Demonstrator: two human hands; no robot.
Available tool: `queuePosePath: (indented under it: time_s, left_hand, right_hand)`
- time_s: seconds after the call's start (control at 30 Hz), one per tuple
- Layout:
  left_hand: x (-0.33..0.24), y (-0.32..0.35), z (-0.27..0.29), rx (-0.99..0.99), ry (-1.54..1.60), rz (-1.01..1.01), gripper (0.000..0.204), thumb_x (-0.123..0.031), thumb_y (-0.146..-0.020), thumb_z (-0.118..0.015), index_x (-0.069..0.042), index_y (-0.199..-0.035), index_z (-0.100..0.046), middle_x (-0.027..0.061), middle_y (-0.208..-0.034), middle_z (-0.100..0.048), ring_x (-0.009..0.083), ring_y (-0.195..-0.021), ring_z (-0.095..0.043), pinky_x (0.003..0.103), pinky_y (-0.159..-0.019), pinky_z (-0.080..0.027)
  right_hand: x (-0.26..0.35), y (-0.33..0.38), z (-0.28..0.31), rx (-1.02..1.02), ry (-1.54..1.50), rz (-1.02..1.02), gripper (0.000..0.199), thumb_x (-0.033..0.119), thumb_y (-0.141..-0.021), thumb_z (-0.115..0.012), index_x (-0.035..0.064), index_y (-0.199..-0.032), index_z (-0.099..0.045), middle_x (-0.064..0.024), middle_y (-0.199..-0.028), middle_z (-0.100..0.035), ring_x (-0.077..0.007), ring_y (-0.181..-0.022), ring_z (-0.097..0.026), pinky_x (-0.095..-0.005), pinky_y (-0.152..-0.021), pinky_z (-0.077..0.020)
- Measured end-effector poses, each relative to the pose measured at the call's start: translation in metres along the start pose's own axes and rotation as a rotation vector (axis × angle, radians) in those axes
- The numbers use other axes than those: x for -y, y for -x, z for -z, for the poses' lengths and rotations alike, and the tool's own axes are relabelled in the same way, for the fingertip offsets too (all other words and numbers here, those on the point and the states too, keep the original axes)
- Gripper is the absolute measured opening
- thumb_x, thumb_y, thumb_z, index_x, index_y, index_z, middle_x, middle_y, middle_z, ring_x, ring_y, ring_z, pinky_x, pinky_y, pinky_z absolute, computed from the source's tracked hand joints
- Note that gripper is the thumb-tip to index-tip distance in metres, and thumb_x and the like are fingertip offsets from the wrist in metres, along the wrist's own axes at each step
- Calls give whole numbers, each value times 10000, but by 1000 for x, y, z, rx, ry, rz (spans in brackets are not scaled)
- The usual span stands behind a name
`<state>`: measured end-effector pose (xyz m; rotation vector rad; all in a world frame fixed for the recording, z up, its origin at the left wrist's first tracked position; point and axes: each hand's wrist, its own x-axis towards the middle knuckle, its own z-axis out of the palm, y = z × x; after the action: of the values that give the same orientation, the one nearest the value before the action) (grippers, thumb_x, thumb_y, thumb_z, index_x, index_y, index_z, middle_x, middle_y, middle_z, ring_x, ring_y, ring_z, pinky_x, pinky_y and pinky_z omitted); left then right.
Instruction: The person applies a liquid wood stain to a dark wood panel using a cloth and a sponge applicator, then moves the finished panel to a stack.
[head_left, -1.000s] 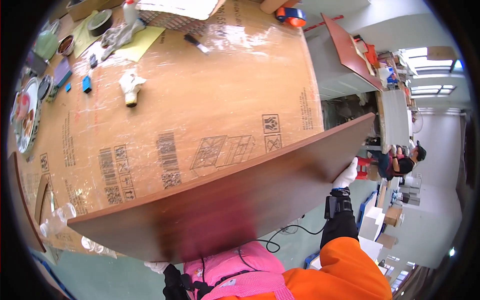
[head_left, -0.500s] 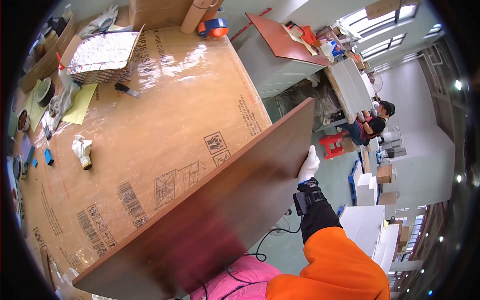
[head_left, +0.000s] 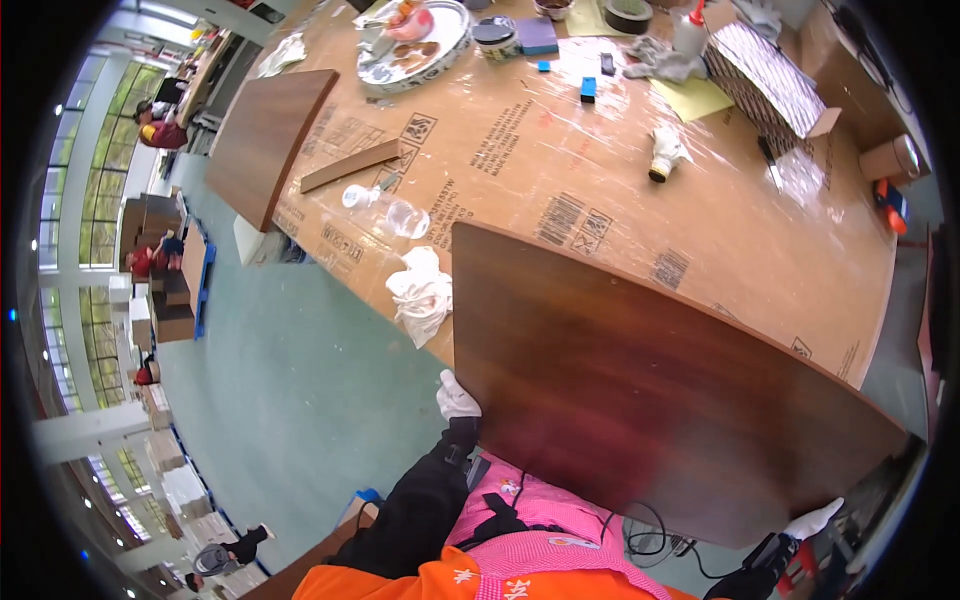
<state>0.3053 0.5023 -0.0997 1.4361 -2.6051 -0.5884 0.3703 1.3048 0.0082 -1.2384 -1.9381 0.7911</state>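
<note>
In the head view, the person's white-gloved left grip [head_left: 458,396] holds a large, dark reddish-brown rectangular wooden board [head_left: 640,385] by its left edge. The white-gloved right grip [head_left: 812,520] meets the lower right edge; how far it closes cannot be told. The board tilts across the near edge of the brown cardboard-covered desk [head_left: 780,245], beside a crumpled white cloth [head_left: 420,293]. Green floor [head_left: 275,370] stretches broadly leftward.
</note>
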Motion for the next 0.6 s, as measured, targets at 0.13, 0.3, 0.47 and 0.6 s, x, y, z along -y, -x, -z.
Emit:
queuePosePath:
  time_s: [0.13,0.3,0.47,0.6]
  left_hand:
    - [-9,1,-1,-84,60,-64,566,-447,-1116,-389,20,-1039,-700,281,-954,-719,459,-910,-674,539,-838,-511]
    - [-16,0,16,7,329,169,690,-496,-1112,-301,0,-894,-727,283,-879,-721,511,-911,-673,556,-860,-498]
    - [-2,10,68,45,465,160,755,-517,-1108,-256,-11,-723,-663,254,-757,-685,471,-783,-667,513,-757,-503]
    - [27,5,91,-44,708,289,767,-531,-1106,-266,-7,-725,-677,214,-713,-686,411,-727,-680,498,-730,-499]
  right_hand:
    - [6,8,-4,53,331,159,504,240,-1150,-285,76,-1614,-392,-196,-1513,-565,-330,-1288,-619,-385,-1142,-472]
    - [38,38,-30,18,469,300,470,226,-1145,-299,108,-1585,-415,-187,-1464,-573,-316,-1251,-619,-372,-1106,-478]
    - [102,97,-67,4,320,339,436,238,-1141,-326,101,-1537,-449,-165,-1405,-585,-292,-1204,-620,-360,-1064,-484]
    - [167,150,-97,85,139,382,411,248,-1138,-348,96,-1499,-475,-147,-1357,-594,-273,-1166,-620,-351,-1031,-489]
